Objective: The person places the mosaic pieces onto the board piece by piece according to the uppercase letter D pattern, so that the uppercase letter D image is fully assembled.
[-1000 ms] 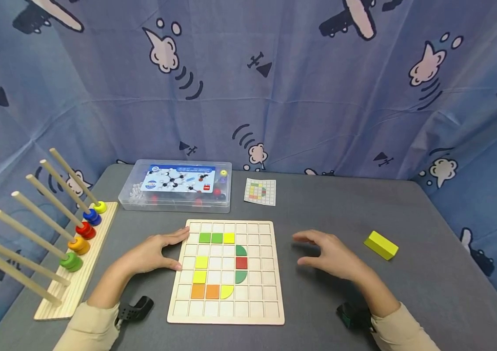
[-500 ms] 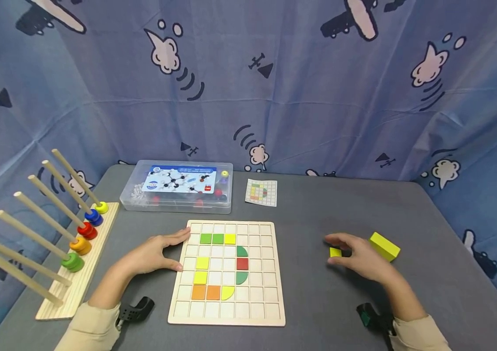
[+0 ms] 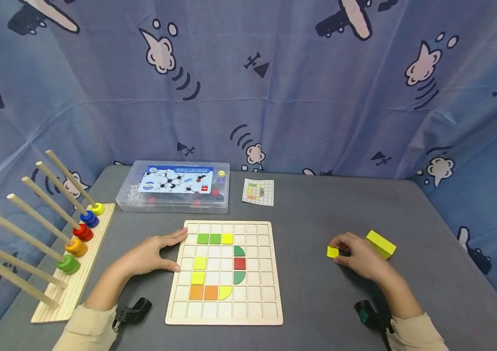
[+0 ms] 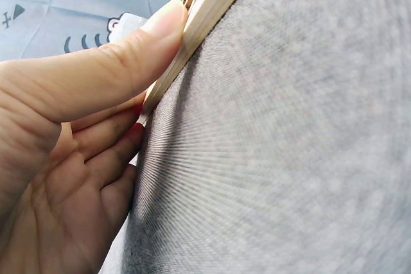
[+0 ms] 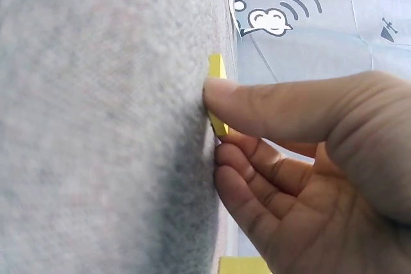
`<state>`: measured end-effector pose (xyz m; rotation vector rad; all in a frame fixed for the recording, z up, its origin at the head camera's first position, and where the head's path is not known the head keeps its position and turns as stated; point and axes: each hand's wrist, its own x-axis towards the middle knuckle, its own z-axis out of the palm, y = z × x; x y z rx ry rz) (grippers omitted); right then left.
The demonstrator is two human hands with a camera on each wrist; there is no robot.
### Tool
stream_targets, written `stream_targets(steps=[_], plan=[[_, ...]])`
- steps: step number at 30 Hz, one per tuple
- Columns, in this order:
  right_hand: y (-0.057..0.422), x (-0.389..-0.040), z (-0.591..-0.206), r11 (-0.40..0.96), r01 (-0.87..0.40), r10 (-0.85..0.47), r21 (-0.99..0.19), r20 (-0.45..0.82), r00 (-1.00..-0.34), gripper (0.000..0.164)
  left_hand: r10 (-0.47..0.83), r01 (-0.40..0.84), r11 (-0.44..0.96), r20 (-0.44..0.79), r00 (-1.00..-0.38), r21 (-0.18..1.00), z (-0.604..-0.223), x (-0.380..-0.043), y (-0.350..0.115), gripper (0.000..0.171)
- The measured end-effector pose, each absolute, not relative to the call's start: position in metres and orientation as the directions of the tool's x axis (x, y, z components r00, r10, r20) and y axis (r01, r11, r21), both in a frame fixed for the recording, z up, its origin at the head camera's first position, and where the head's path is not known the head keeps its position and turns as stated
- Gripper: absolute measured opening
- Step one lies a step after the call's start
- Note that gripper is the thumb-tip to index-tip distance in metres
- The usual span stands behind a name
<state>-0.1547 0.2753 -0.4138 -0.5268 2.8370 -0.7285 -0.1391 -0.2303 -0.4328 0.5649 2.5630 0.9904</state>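
In the head view, a wooden grid board [image 3: 224,309] with green, yellow, red and orange tiles set in some squares lies in front of me. My left hand [image 3: 153,254] rests at its left side, fingers fairly straight and thumb touching the edge; the left wrist view shows the thumb [image 4: 122,62] against the board's rim [image 4: 212,14]. Right of the board, my right hand [image 3: 358,256] pinches a small thin yellow square tile [image 3: 332,252] between thumb and fingers. Seen from the right wrist, the tile [image 5: 217,62] stands close over the grey tabletop, partly covered by the thumb.
A yellow block [image 3: 381,243] lies just behind the right hand. A printed pattern card [image 3: 258,192] and a clear plastic box [image 3: 173,186] stand at the back. A wooden peg stand [image 3: 74,287] with colored rings is at the left. A patterned curtain [image 3: 301,87] hangs behind.
The right hand has moved right, away from the board, to a yellow tile beside the yellow block, and now pinches it. The left hand has stayed at the board's edge.
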Motion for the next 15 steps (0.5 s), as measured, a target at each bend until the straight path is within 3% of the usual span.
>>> stream_targets(steps=[15], plan=[[0.264,-0.155,-0.413,0.825,-0.304,-0.377,-0.477,-0.064,-0.924,0.022,0.479,0.252,0.675,-0.151,-0.865,0.694,-0.433,-0.138,-0.231,0.087]])
